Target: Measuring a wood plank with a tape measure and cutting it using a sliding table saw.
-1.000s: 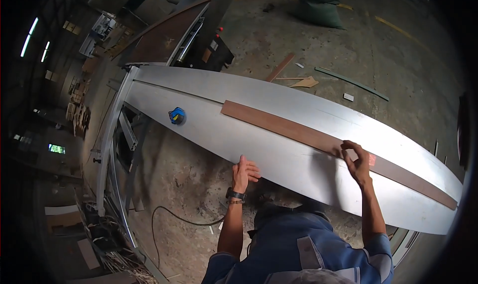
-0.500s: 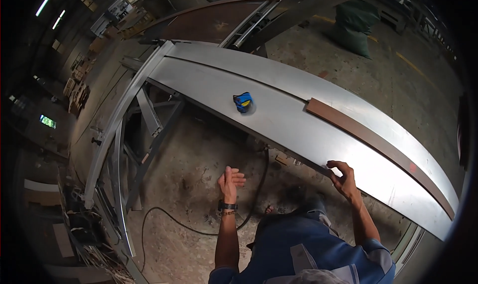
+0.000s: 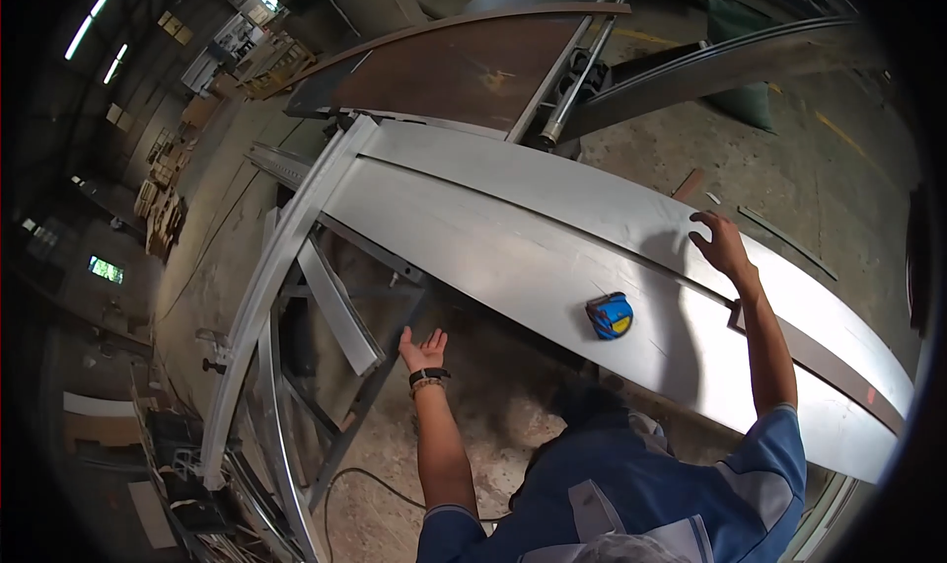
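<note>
Closest, holds nothing in the left hand, loosely spread short of the metal table; beyond, has a blue tape measure resting on that table; farther, extends the right hand over it, empty, half-curled.

Silver table, tape measure, brown strip

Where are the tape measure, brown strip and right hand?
Tape measure (image 3: 610, 316): head view, middle of its case.
Brown strip (image 3: 829, 366): head view, top face, right of the forearm.
Right hand (image 3: 723, 245): head view, back of the hand.
</note>
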The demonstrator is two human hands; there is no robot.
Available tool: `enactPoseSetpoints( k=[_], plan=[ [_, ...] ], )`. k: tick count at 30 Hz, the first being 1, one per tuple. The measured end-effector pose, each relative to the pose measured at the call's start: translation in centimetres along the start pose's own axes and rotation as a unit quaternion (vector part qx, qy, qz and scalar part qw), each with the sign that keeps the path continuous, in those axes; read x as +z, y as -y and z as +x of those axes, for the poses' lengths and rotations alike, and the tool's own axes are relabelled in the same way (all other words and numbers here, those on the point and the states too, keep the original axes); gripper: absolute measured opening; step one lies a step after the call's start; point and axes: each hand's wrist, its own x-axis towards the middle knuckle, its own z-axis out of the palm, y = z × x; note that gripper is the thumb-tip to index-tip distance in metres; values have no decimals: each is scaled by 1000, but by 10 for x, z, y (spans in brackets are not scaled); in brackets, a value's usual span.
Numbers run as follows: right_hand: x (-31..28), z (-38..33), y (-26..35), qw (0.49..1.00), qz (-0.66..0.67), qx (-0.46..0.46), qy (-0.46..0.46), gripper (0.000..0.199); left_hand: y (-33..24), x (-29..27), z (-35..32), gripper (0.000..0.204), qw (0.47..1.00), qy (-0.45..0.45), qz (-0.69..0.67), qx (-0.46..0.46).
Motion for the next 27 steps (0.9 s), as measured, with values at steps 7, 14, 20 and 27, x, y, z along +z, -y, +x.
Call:
enactPoseSetpoints(
  k=[7,14,20,27],
  plan=[
    [108,134,-20,994,13,105,12,42,-58,4,63,36,997,-43,65,5],
    [153,195,38,964,-49,261,-8,48,-41,262,13,26,723,325,594,137],
    [156,227,67,939,-58,336,-52,43,101,645,106,84,356,539,640,415],
    [152,228,71,893,-10,450,33,30,276,906,292,111,146,388,685,599]
  ],
)
